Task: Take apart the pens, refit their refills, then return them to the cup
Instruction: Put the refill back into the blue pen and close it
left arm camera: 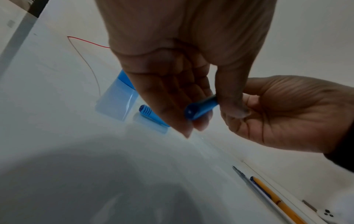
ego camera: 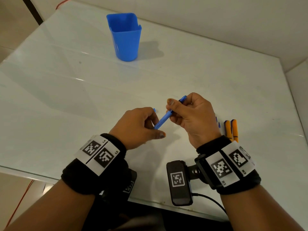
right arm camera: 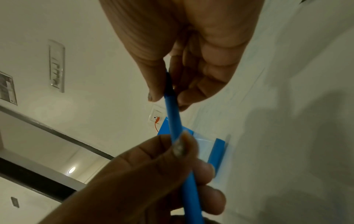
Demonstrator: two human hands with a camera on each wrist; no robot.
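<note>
A blue pen [ego camera: 164, 118] slants between both hands above the table, in front of me. My left hand [ego camera: 157, 129] pinches its lower barrel end [left arm camera: 201, 108] between thumb and fingers. My right hand [ego camera: 173, 110] pinches the upper, darker end [right arm camera: 168, 81], whose ribbed tip [ego camera: 183, 98] pokes out past the fingers. A loose blue ribbed pen piece [left arm camera: 149, 114] lies on the table just beyond the left hand. The blue cup [ego camera: 124, 37] stands upright at the far middle of the table; nothing shows inside it.
Two orange pens [ego camera: 231, 130] lie side by side by my right wrist, with a thin clear refill-like piece [left arm camera: 247, 180] next to them. A red cable [left arm camera: 86, 41] runs past the far table edge. The white table [ego camera: 66, 97] ends close to my forearms.
</note>
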